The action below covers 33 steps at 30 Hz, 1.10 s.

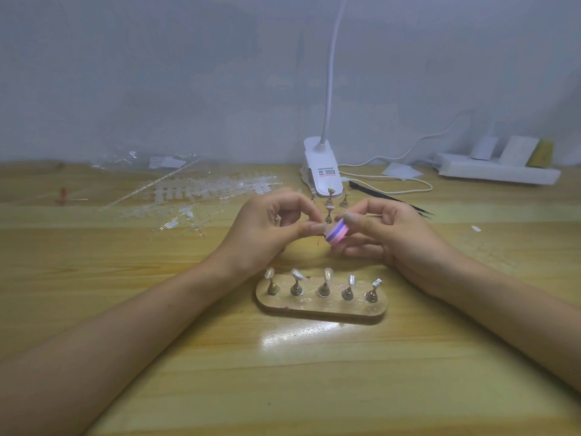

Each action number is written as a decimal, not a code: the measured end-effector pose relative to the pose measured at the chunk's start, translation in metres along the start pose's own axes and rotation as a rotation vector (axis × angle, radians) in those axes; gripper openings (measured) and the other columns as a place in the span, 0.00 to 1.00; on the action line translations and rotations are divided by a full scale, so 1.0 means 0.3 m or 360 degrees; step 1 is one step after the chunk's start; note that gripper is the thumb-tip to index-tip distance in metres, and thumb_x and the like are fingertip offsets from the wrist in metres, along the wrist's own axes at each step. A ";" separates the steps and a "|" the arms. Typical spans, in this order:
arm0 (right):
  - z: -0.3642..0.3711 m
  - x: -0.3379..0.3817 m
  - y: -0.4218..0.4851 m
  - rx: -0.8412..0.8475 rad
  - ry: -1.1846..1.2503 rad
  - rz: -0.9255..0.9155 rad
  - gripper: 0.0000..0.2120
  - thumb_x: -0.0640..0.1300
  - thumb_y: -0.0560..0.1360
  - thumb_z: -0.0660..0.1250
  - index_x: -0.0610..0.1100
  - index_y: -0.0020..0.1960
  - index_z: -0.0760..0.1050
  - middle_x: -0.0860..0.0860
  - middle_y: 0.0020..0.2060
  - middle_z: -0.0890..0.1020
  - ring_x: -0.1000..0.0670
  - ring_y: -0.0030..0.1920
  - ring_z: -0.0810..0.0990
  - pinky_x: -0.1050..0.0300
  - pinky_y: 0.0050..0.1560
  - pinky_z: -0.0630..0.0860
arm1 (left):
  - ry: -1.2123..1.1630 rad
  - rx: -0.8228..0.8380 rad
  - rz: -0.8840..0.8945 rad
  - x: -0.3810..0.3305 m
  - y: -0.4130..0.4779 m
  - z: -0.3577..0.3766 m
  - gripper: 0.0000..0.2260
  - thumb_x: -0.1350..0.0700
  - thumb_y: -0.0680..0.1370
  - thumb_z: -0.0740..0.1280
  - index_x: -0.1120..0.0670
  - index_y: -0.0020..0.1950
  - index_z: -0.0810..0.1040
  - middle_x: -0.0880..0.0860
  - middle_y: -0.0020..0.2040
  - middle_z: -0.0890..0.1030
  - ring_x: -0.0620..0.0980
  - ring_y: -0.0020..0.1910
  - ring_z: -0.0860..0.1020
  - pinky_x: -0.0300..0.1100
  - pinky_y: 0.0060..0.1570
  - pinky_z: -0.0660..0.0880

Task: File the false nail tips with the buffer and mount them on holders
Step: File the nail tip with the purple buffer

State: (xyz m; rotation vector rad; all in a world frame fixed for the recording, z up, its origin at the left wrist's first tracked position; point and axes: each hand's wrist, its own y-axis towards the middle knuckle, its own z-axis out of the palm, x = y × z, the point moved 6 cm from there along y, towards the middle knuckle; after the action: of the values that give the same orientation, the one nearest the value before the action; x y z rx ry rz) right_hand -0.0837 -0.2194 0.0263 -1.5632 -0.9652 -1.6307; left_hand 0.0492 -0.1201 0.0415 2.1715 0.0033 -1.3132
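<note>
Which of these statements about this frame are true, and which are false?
1. The right hand holds a pink-and-purple striped buffer block. True.
2. The five holders on the wooden base are all bare. False: each bears a mounted tip.
3. The left hand lies flat and open on the table. False: its fingers pinch a nail tip at the buffer block.
4. Black tweezers lie to the right of the white clip lamp. True.
</note>
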 end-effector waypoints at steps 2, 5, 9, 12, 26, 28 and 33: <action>0.021 -0.001 -0.003 0.0106 -0.0055 0.0021 0.06 0.48 0.70 0.73 0.46 0.43 0.80 0.39 0.45 0.86 0.44 0.43 0.87 0.60 0.40 0.82 | 0.0035 0.0023 0.0016 -0.003 -0.001 0.003 0.06 0.55 0.71 0.74 0.56 0.42 0.82 0.44 0.27 0.64 0.44 0.30 0.66 0.44 0.37 0.65; 0.007 0.002 -0.003 0.0002 -0.0011 -0.0011 0.07 0.47 0.69 0.73 0.44 0.43 0.79 0.39 0.44 0.86 0.44 0.42 0.87 0.59 0.41 0.82 | -0.0004 0.0005 -0.0021 0.001 0.001 0.003 0.07 0.54 0.70 0.74 0.56 0.42 0.82 0.44 0.27 0.63 0.45 0.29 0.65 0.43 0.35 0.64; 0.026 0.003 -0.008 0.0105 -0.0087 0.0000 0.07 0.46 0.70 0.73 0.45 0.43 0.79 0.38 0.44 0.86 0.41 0.43 0.87 0.57 0.40 0.83 | -0.0013 0.0033 -0.0032 0.000 0.000 0.004 0.06 0.55 0.71 0.74 0.56 0.43 0.82 0.45 0.27 0.63 0.43 0.28 0.65 0.40 0.34 0.64; 0.007 0.004 -0.005 -0.0005 -0.0038 -0.0005 0.09 0.46 0.69 0.72 0.42 0.45 0.77 0.39 0.44 0.86 0.43 0.42 0.87 0.58 0.40 0.82 | -0.0023 0.0014 -0.0029 -0.001 0.000 0.002 0.07 0.53 0.70 0.74 0.56 0.42 0.83 0.45 0.28 0.63 0.44 0.29 0.65 0.40 0.33 0.63; 0.017 -0.004 0.004 0.0129 -0.0056 0.0056 0.09 0.45 0.70 0.73 0.43 0.47 0.77 0.38 0.45 0.86 0.43 0.43 0.87 0.60 0.39 0.82 | -0.0022 0.0081 -0.0001 -0.008 -0.003 0.008 0.03 0.59 0.72 0.74 0.57 0.43 0.82 0.44 0.27 0.63 0.43 0.28 0.65 0.32 0.32 0.63; 0.020 -0.003 0.004 0.0133 -0.0061 0.0058 0.09 0.45 0.70 0.73 0.43 0.46 0.77 0.38 0.45 0.86 0.43 0.43 0.87 0.60 0.39 0.82 | -0.0005 0.0086 0.0004 -0.008 -0.004 0.011 0.02 0.60 0.73 0.74 0.57 0.43 0.82 0.43 0.26 0.63 0.43 0.29 0.65 0.32 0.33 0.63; 0.018 -0.003 0.004 0.0144 -0.0088 0.0055 0.09 0.45 0.70 0.73 0.44 0.45 0.75 0.38 0.44 0.86 0.45 0.41 0.87 0.60 0.38 0.82 | 0.0007 0.0095 0.0001 -0.007 -0.002 0.011 0.02 0.60 0.73 0.74 0.57 0.43 0.82 0.43 0.25 0.63 0.42 0.28 0.65 0.35 0.34 0.64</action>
State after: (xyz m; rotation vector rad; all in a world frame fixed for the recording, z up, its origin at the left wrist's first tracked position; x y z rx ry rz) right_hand -0.0797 -0.2154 0.0255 -1.5626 -1.0208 -1.5063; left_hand 0.0454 -0.1207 0.0420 2.2242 -0.0353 -1.3234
